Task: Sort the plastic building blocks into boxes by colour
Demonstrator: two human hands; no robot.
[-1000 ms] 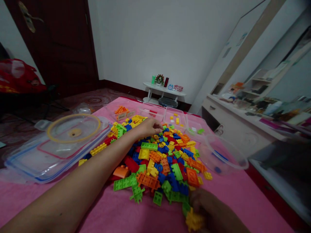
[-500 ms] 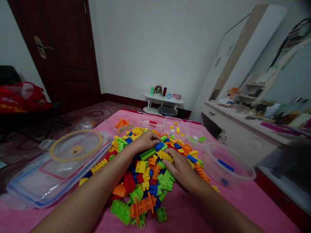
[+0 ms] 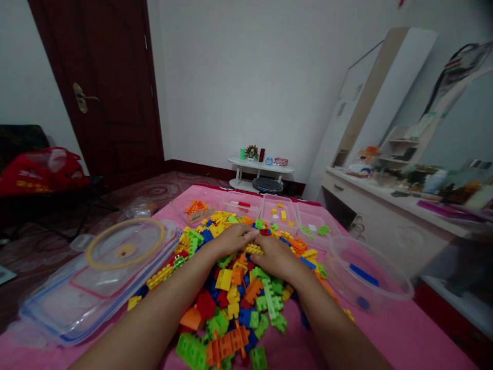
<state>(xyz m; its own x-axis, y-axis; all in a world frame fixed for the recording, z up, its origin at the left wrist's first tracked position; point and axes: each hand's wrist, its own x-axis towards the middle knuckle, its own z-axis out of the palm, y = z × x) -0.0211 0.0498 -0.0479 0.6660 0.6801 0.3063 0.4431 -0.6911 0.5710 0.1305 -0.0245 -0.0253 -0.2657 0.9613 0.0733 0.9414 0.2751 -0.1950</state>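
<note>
A large heap of toy building bricks (image 3: 231, 295) in yellow, green, orange, blue and red lies in front of me. My left hand (image 3: 235, 239) is over the heap's middle, its fingers bent together and their tips against my right hand. What those fingers hold, if anything, is hidden. My right hand (image 3: 274, 256) is closed on a yellow brick (image 3: 254, 250) with studs, partly covered by the fingers. Nearer to me lie a long green brick piece (image 3: 268, 299) and an orange piece (image 3: 227, 345) with side pegs.
Behind the heap, clear boxes hold orange bricks (image 3: 195, 207), a red brick (image 3: 244, 204), yellow bricks (image 3: 283, 216) and green bricks (image 3: 323, 230). At right, a round clear tub (image 3: 396, 297) holds blue pieces. Clear lids (image 3: 50, 313) lie stacked at left on the pink cloth (image 3: 404, 334).
My hands have come together over the heap, the right moving left and forward with the yellow brick. Some green bricks near my right hand have shifted. The view has tilted up slightly.
</note>
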